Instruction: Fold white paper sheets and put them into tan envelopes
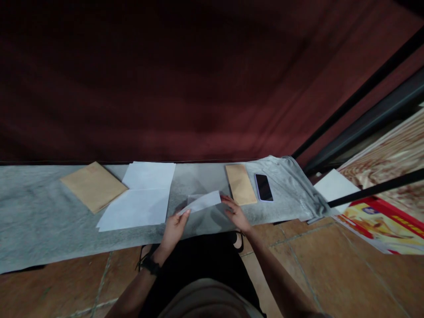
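Observation:
A folded sheet of white paper is held above the grey cloth in front of me. My left hand pinches its left end, thumb on top. At the right end, my right hand has its fingertips on the paper's edge, partly hidden behind it. To the left lies a stack of white paper sheets with a crease across the middle. Just beyond my right hand is a narrow stack of brown envelopes. A larger stack of brown envelopes lies at the far left, touching the sheets.
A phone lies right of the narrow envelopes. The grey cloth covers a long, narrow surface against a dark red curtain. Black poles cross the right side, near a colourful box and a white sheet.

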Demonstrator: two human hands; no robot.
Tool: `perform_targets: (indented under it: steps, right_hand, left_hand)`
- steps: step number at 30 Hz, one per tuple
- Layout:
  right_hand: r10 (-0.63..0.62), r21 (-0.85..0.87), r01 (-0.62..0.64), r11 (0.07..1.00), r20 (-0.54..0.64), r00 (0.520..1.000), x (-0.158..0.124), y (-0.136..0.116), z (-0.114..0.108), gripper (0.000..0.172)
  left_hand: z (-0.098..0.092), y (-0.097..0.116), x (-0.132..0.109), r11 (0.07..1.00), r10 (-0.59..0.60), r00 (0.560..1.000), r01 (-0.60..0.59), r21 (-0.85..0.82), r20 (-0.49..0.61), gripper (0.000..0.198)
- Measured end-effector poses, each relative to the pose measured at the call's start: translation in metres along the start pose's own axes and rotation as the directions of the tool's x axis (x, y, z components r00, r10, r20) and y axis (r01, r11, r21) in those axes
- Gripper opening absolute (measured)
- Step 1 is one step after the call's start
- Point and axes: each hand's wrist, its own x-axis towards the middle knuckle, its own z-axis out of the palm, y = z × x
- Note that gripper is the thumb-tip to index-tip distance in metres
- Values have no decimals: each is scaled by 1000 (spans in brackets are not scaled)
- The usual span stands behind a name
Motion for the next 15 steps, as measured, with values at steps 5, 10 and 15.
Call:
perform_targets:
  steps: [5,10,15]
  right_hand:
    - [81,105,-77,991,-39,996,16,-49,-16,25]
    - [186,339,-232,912,163,969,26,-88,-24,33]
    - [284,559,-363,745,225,932,16,-92,1,47]
  left_hand:
    - [14,45,2,895,-223,967,153,-420,-121,55]
    - [4,67,8,815,-270,955,157,-557,-125,60]
    - [-19,77,25,878,-249,952,300,-373,179,56]
